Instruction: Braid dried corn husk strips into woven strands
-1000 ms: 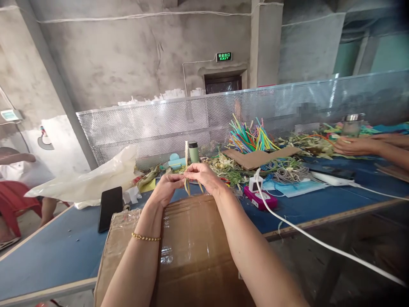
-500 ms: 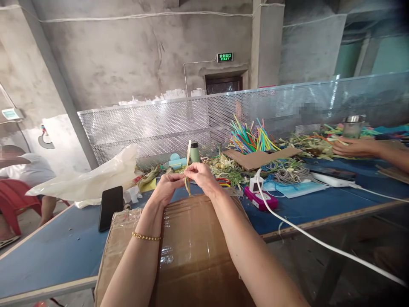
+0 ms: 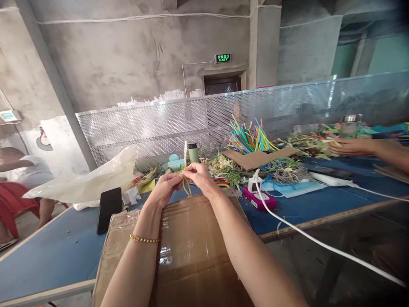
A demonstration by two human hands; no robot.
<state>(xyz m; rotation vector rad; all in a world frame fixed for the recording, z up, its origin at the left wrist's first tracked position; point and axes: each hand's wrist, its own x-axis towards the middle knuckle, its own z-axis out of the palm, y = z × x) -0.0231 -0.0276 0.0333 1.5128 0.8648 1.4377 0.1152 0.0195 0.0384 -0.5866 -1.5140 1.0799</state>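
A narrow pale-yellow strip [image 3: 185,152], like dried husk or straw, stands upright between my hands, its lower end looping down below the fingers. My left hand [image 3: 166,187] pinches it between thumb and fingertips, with a gold bead bracelet on that wrist. Close beside, fingertips nearly touching the left ones, my right hand [image 3: 200,177] pinches the same strip. The exact grip point is too small to make out. Both hands are raised over the far edge of a taped cardboard box [image 3: 188,238]. Behind them stands a green bottle [image 3: 193,153] with a black lid.
On the blue table [image 3: 57,251] lie a black phone [image 3: 109,209], a plastic bag [image 3: 96,177], a magenta power strip [image 3: 259,198] with a white cable, colourful stems [image 3: 251,136] and cardboard [image 3: 260,158]. Another person's hand [image 3: 349,147] is at right; someone sits at far left.
The view has shifted slightly. The strip leans less and stands a little more upright, with its loop below the fingers wider. Both hands keep their pinch.
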